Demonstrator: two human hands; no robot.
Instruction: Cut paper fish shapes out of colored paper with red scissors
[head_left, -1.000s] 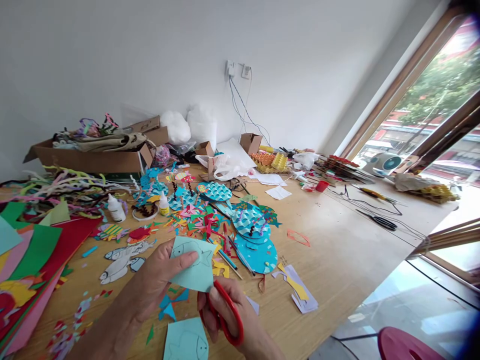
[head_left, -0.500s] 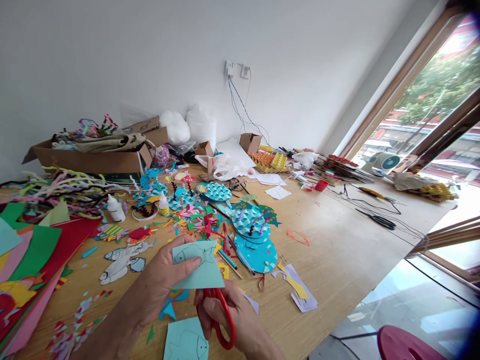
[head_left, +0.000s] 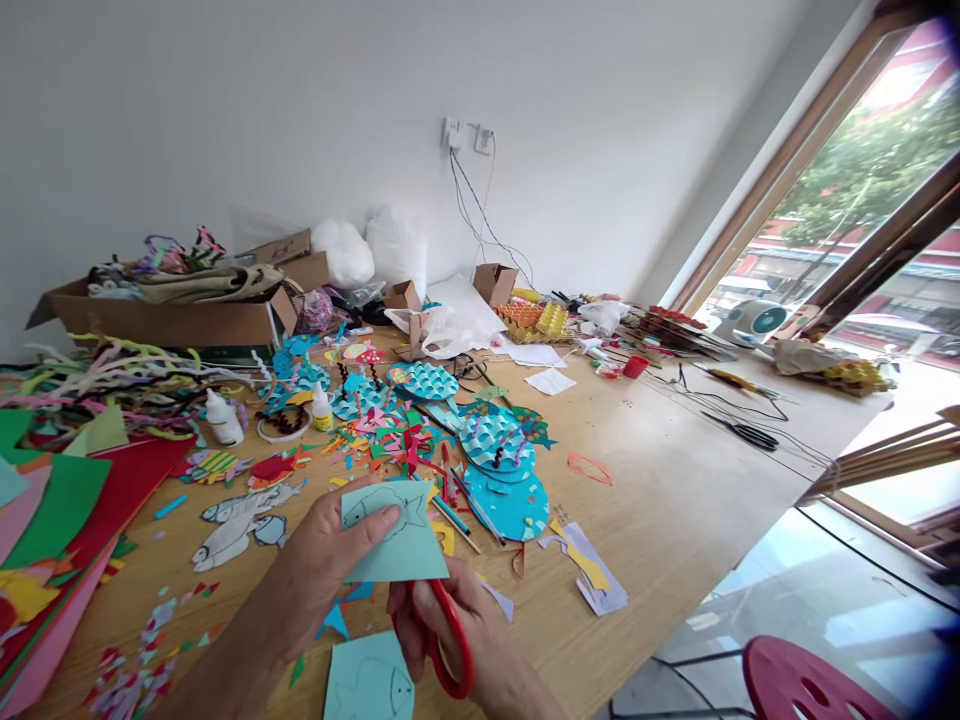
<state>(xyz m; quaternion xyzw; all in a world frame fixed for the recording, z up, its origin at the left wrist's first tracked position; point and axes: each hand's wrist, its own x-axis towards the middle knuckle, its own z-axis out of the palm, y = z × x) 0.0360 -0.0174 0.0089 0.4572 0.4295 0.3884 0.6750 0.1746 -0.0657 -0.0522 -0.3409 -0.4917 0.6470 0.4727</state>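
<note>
My left hand (head_left: 324, 550) pinches a light blue sheet of paper (head_left: 401, 557) between thumb and fingers. A fish is drawn in dark lines on the sheet, partly under my thumb. My right hand (head_left: 480, 640) grips red-handled scissors (head_left: 459, 650) just below the sheet's lower right edge. The scissor blades are hidden behind the paper. On the table beneath lies a second light blue sheet (head_left: 367, 685) with another fish drawing, cut off by the bottom of the view.
Left lie paper fish cutouts (head_left: 229, 540), coloured paper sheets (head_left: 52, 530) and glue bottles (head_left: 223, 418). Ahead are scraps, pens and blue decorated discs (head_left: 506, 500). Purple and yellow paper scraps (head_left: 600, 580) lie right. Black scissors (head_left: 742, 432) are farther right; a red stool (head_left: 802, 680) stands below the table edge.
The camera view has shifted slightly, so the table and its contents sit a little further left. Both hands keep the same hold on the paper and scissors.
</note>
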